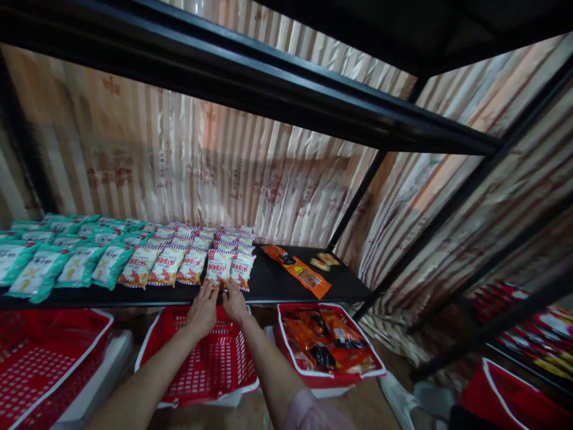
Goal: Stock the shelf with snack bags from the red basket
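Note:
At the front of the black shelf (277, 272), my left hand (202, 310) and my right hand (235, 303) meet at the lower edge of a white-and-orange snack bag (219, 264). The fingers of each hand are closed on a lower corner of this bag. Matching snack bags (166, 266) stand tilted in rows to its left and behind it, and another (243, 269) leans close on its right. Teal-and-white snack bags (78, 266) fill the shelf's left part.
An orange packet (298, 269) and some yellowish pieces (324, 261) lie on the shelf's right. Below stand a red basket (210, 370), another red basket (49, 370) and one (331, 375) holding orange packets. A black upper shelf beam (250, 89) crosses overhead.

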`<state>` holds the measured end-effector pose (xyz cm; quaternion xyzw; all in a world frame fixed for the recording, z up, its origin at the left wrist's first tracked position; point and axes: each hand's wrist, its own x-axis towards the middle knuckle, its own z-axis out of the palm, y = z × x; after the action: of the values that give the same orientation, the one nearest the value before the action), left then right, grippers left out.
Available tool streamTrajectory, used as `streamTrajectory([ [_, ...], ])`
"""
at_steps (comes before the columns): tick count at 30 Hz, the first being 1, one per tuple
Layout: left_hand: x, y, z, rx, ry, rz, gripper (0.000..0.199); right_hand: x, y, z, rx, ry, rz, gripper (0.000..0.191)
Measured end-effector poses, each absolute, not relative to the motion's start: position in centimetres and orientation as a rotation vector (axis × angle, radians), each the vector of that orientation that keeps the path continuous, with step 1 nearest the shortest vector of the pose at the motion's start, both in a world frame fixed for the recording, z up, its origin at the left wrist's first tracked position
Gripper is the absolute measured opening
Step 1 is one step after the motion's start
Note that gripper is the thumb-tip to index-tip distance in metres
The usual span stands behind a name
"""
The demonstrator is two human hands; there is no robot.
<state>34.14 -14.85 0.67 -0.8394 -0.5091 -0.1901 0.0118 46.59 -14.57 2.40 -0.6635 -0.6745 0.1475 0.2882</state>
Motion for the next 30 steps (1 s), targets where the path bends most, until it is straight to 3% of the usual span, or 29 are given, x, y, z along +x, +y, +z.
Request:
streamTrajectory([
  [6,33.8,-13.9,0.6,-2.737,-1.688,-0.667,0.056,46.6,-14.1,1.7,-1.682,-1.748,0.457,0.051],
  [16,33.6,-13.7,2.9,-2.936,-1.806,-0.482,0.058,46.6,-13.6,2.2,-1.626,-1.705,0.437,0.045],
  [25,34.0,-12.1,-0.2,-2.947,-1.671,-0.674,0.067,47.4,-12.4,0.0,-1.573,-1.645,0.397,0.040],
  [30,32.9,-11.4,-0.8,-2.959,-1.522,-0.690,0.061,46.7,-12.8,-0.1,-1.608,-1.592,0.412,0.040],
])
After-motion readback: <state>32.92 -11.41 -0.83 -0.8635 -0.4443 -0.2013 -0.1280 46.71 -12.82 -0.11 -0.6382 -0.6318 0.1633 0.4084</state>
